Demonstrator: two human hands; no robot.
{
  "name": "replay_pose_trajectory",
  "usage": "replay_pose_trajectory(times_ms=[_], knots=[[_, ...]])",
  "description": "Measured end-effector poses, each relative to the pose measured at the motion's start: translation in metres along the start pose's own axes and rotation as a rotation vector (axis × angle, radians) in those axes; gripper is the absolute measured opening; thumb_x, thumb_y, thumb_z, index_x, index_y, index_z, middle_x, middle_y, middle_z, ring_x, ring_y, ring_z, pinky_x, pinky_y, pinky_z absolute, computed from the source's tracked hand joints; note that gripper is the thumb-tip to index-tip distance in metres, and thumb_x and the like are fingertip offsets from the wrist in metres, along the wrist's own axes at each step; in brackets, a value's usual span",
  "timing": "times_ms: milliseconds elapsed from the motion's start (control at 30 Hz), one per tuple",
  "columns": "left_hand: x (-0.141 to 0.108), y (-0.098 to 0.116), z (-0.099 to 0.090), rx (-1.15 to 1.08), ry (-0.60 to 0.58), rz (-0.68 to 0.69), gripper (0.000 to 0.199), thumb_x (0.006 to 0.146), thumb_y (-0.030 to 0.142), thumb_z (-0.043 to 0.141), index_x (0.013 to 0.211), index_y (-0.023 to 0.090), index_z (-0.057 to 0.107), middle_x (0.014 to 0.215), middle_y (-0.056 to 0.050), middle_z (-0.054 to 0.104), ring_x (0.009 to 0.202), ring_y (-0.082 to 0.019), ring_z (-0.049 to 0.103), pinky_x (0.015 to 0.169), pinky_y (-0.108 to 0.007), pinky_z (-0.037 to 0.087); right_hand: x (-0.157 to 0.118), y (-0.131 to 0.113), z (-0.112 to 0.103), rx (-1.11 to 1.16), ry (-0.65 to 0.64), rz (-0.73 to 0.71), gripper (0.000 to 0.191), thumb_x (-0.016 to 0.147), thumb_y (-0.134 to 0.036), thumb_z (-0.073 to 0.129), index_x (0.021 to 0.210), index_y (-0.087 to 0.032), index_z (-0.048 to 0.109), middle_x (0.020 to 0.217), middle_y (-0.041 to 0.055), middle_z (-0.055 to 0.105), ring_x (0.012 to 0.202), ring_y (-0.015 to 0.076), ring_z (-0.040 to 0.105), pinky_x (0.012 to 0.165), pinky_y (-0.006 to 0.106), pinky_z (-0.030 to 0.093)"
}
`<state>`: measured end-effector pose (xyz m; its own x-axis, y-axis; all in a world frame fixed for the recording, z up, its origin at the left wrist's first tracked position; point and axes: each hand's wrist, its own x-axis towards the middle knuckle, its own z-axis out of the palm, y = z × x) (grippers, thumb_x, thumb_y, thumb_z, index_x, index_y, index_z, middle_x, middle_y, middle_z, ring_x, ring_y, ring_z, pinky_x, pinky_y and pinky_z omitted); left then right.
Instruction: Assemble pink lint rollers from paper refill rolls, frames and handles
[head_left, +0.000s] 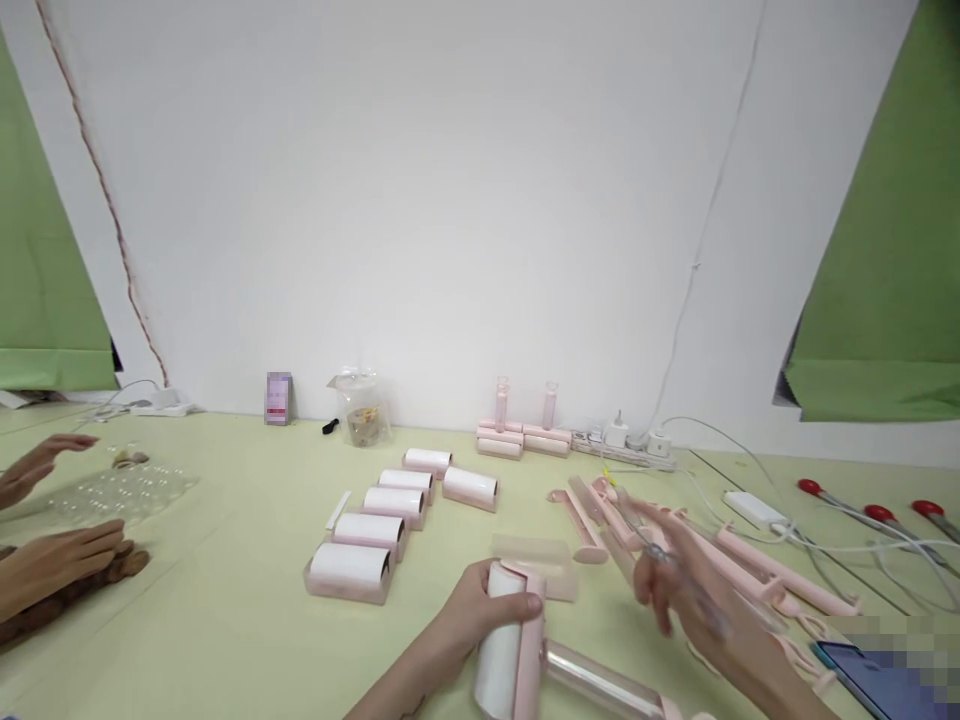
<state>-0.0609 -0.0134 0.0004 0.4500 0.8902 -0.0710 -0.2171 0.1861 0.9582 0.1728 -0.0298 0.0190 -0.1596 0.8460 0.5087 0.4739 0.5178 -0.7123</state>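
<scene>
Left hand grips a lint roller while the right hand hovers blurred beside it.

On the pale green table [225,620], the left hand [480,605] wraps its fingers closed around the white roll of a pink lint roller [510,650], whose long axis runs from the grip toward the person, its clear handle [600,682] slanting off to the right. The right hand [690,590] hangs just right of the grip, fingers apparently spread and empty, though motion blur leaves that uncertain. Beyond it lie pink handles [750,570]; left of the grip stand spare rolls [390,525]. Far left, another person's hands [52,565] rest on the table's edge.
</scene>
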Motion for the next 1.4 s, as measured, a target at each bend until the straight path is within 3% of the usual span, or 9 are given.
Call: replay_pose_trajectory(times_ms=[100, 200, 267, 600, 833, 1000, 1200, 1333, 1400], knots=[[-0.002, -0.006, 0.003, 0.101, 0.096, 0.055, 0.035, 0.057, 0.032, 0.071, 0.083, 0.013, 0.058, 0.067, -0.001, 0.056, 0.058, -0.013, 0.051, 0.056, -0.023, 0.041, -0.006, -0.009, 0.008, 0.226, 0.042, -0.005, 0.048, 0.086, -0.055, 0.017, 0.102, -0.024, 0.048, 0.055, -0.0052, 0.047, 0.034, 0.0087, 0.044, 0.044, 0.026, 0.045], [-0.003, -0.006, 0.008, 0.171, 0.117, 0.113, 0.032, 0.060, 0.030, 0.069, 0.085, 0.014, 0.057, 0.070, 0.000, 0.056, 0.062, -0.013, 0.050, 0.059, -0.023, 0.041, -0.016, -0.030, 0.026, 0.247, -0.177, 0.060, 0.035, 0.087, -0.046, 0.030, 0.080, -0.021, 0.053, 0.060, -0.0034, 0.047, 0.042, 0.0083, 0.049, 0.045, 0.022, 0.042], [-0.004, -0.004, 0.011, 0.223, 0.109, 0.158, 0.030, 0.061, 0.028, 0.068, 0.084, 0.014, 0.056, 0.073, -0.001, 0.057, 0.066, -0.014, 0.050, 0.062, -0.023, 0.041, -0.022, -0.041, 0.035, 0.207, -0.254, 0.135, 0.032, 0.087, -0.043, 0.034, 0.076, -0.020, 0.053, 0.062, -0.0026, 0.046, 0.044, 0.0079, 0.049, 0.042, 0.020, 0.039], [-0.010, 0.002, 0.017, 0.306, 0.098, 0.185, 0.023, 0.063, 0.024, 0.064, 0.082, 0.014, 0.054, 0.073, 0.000, 0.056, 0.068, -0.013, 0.050, 0.064, -0.022, 0.039, -0.029, -0.047, 0.042, 0.190, -0.135, 0.093, 0.028, 0.085, -0.038, 0.039, 0.071, -0.020, 0.055, 0.059, -0.0022, 0.051, 0.041, 0.0066, 0.046, 0.041, 0.018, 0.038], [-0.008, 0.000, 0.014, 0.324, 0.106, 0.202, 0.025, 0.064, 0.022, 0.062, 0.086, 0.014, 0.053, 0.078, -0.002, 0.057, 0.072, -0.015, 0.051, 0.067, -0.024, 0.040, -0.028, -0.050, 0.043, 0.060, -0.142, -0.013, 0.023, 0.086, -0.032, 0.038, 0.074, -0.022, 0.055, 0.060, -0.0029, 0.053, 0.043, 0.0068, 0.049, 0.043, 0.016, 0.040], [-0.006, -0.004, 0.012, 0.335, 0.051, 0.253, 0.031, 0.065, 0.014, 0.057, 0.095, 0.015, 0.049, 0.087, -0.003, 0.058, 0.079, -0.017, 0.053, 0.071, -0.025, 0.042, -0.024, -0.034, 0.054, -0.113, -0.211, -0.066, 0.020, 0.087, -0.027, 0.034, 0.077, -0.023, 0.051, 0.054, -0.0044, 0.050, 0.045, 0.0089, 0.049, 0.046, 0.017, 0.041], [-0.004, -0.006, 0.008, 0.362, 0.067, 0.235, 0.029, 0.067, 0.015, 0.056, 0.095, 0.015, 0.048, 0.088, -0.004, 0.057, 0.083, -0.018, 0.053, 0.076, -0.028, 0.041, -0.023, -0.011, 0.068, -0.260, -0.040, -0.353, 0.024, 0.086, -0.019, 0.031, 0.088, -0.023, 0.055, 0.065, 0.0008, 0.049, 0.058, 0.0130, 0.050, 0.054, 0.023, 0.042], [-0.005, -0.006, 0.010, 0.328, 0.083, 0.222, 0.027, 0.067, 0.017, 0.057, 0.093, 0.016, 0.047, 0.085, -0.002, 0.056, 0.080, -0.017, 0.052, 0.074, -0.026, 0.041, -0.025, -0.007, 0.067, -0.307, -0.088, -0.556, 0.032, 0.082, -0.006, 0.033, 0.102, -0.023, 0.051, 0.069, 0.0018, 0.052, 0.062, 0.0140, 0.050, 0.057, 0.024, 0.042], [-0.005, -0.006, 0.013, 0.283, 0.111, 0.201, 0.025, 0.067, 0.018, 0.058, 0.089, 0.016, 0.047, 0.081, -0.001, 0.055, 0.076, -0.016, 0.052, 0.071, -0.025, 0.041, -0.028, -0.007, 0.070, -0.329, -0.097, -0.508, 0.030, 0.083, -0.008, 0.034, 0.101, -0.022, 0.052, 0.068, 0.0021, 0.052, 0.061, 0.0145, 0.050, 0.056, 0.025, 0.042]])
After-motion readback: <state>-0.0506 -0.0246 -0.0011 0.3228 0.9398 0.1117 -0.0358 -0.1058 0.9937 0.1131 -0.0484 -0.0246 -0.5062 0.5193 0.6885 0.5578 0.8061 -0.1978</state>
